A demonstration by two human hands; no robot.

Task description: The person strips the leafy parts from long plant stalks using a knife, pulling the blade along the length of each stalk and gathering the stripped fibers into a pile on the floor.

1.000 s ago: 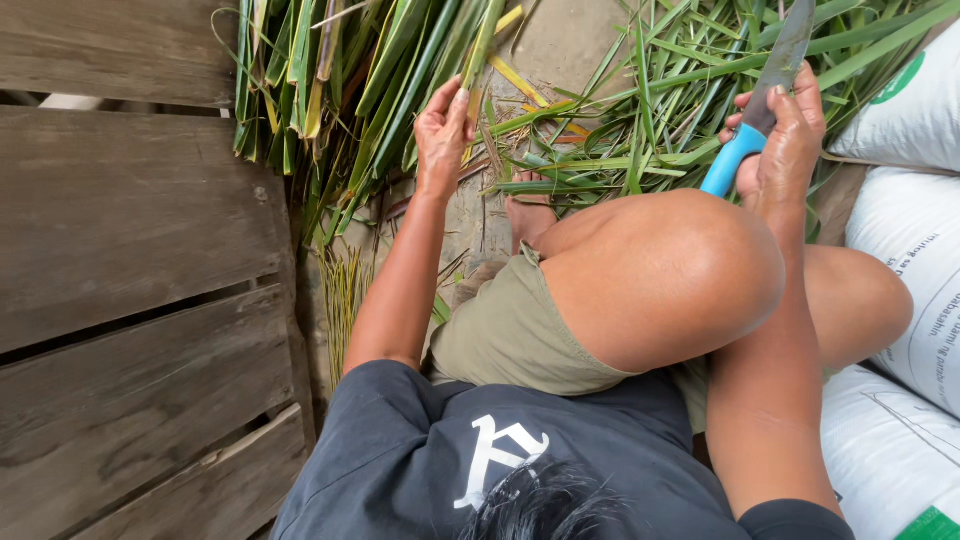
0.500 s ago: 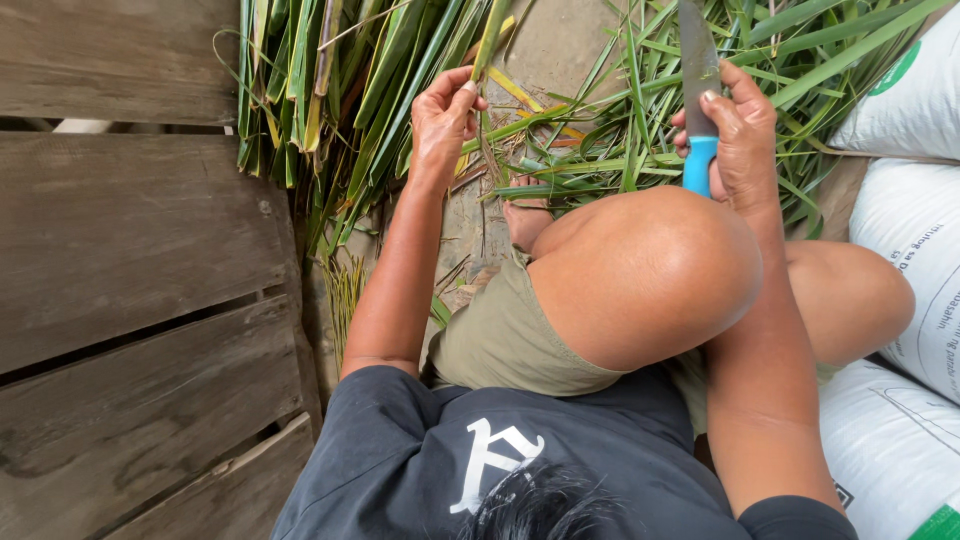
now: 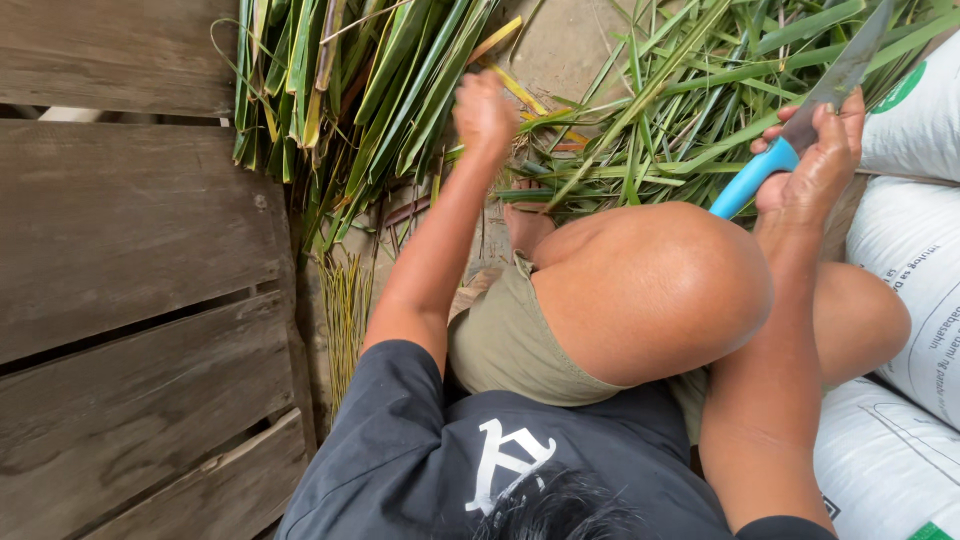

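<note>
Seated person, dark shirt, bent knee in the middle. White sacks along the right edge, wooden planks on the left. Right hand gripped around a knife, blue handle, blade angled up toward the top right corner. Left hand blurred, looks clenched; what it grasps, cannot tell. Beyond it, a bundle of long green leaves at the planks' edge; loose cut leaves on the bare ground farther right.
</note>
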